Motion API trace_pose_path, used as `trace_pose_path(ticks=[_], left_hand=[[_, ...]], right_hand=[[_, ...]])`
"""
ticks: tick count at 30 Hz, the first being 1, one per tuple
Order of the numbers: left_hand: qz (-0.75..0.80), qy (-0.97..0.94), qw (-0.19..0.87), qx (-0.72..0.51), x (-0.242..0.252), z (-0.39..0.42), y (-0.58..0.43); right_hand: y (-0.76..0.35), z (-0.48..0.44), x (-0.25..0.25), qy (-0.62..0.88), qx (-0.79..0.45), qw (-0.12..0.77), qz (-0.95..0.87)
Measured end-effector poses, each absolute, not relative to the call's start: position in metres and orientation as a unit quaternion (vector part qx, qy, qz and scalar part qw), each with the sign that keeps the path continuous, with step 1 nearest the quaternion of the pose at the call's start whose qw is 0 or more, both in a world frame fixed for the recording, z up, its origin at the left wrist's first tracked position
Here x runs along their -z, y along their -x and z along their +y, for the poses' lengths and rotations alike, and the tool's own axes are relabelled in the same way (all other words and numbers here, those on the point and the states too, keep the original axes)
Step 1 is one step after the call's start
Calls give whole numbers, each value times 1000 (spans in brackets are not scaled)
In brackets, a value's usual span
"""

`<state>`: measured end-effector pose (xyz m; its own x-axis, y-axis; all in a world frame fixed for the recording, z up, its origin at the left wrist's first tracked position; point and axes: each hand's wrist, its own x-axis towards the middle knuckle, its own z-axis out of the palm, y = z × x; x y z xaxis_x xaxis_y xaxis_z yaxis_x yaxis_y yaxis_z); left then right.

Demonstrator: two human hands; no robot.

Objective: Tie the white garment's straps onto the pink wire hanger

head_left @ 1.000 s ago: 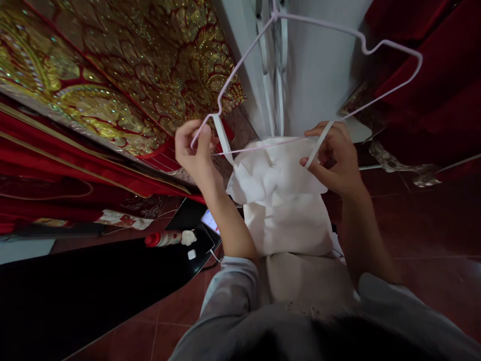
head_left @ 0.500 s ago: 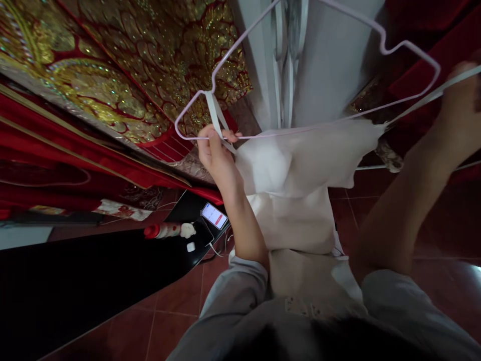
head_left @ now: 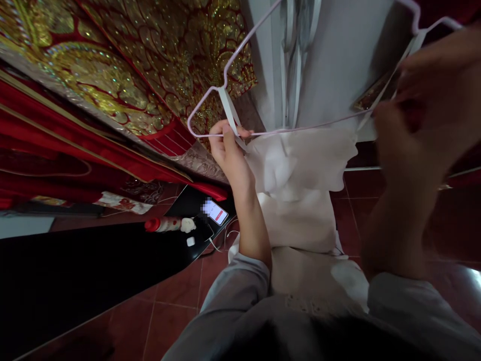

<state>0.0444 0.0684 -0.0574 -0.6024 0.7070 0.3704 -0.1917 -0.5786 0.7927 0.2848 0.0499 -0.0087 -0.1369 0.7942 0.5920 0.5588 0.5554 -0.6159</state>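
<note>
A pale pink wire hanger (head_left: 205,104) spans the upper part of the view. My left hand (head_left: 231,148) is closed round its lower bar and a white strap (head_left: 229,108) looped over its left end. Below the bar hangs a cream garment (head_left: 304,165) with scalloped edges. At the upper right, another white strap (head_left: 418,41) passes over the hanger's right notch. My right hand (head_left: 424,95), blurred by motion, is bent beside that strap and the bar; what its fingers hold is not clear.
Gold-and-red sequined garments (head_left: 150,60) hang at the left. A black table (head_left: 93,271) bears a lit phone (head_left: 216,212), a red-capped bottle (head_left: 161,224) and a small white case (head_left: 191,241). White hangers (head_left: 289,60) hang against a pale panel ahead. The floor has red tiles (head_left: 176,286).
My right hand has moved left and inward to the hanger's right side. The right strap now loops over the hanger's notch. My left hand and the hanger have shifted slightly right.
</note>
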Motion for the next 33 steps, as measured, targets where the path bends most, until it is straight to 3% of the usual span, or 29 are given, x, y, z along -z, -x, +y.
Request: trace_pose_path(ticks=[4,10,14,19,22,24,27,30,33], left_hand=[[363,-346,272,-821,65,59,-53],[491,-419,166,-746,71,29,-61],[452,-436,205,-751,33,9,-42],[351,-407,334,-774,-17,12,-3],[335,-352,233,-842,-9,30,13],[409,-326,189,-831,10,38,15],[485,-341,272,-758,36,39,-2],[412,-364,389,-739,42,32,-31],[338,-345,401,-778,37,30,-53]], right_hand=[[-264,38,42,450,-68,441,-773],[-253,42,62,456,-82,469,-752],[-253,45,62,451,-93,492,-739],[-257,45,60,456,-94,492,-736],[-262,44,57,458,-82,477,-746],[-263,44,55,454,-79,475,-749],[-261,41,51,446,-94,478,-751],[-255,36,51,441,-120,475,-752],[-256,39,63,432,-136,526,-720]])
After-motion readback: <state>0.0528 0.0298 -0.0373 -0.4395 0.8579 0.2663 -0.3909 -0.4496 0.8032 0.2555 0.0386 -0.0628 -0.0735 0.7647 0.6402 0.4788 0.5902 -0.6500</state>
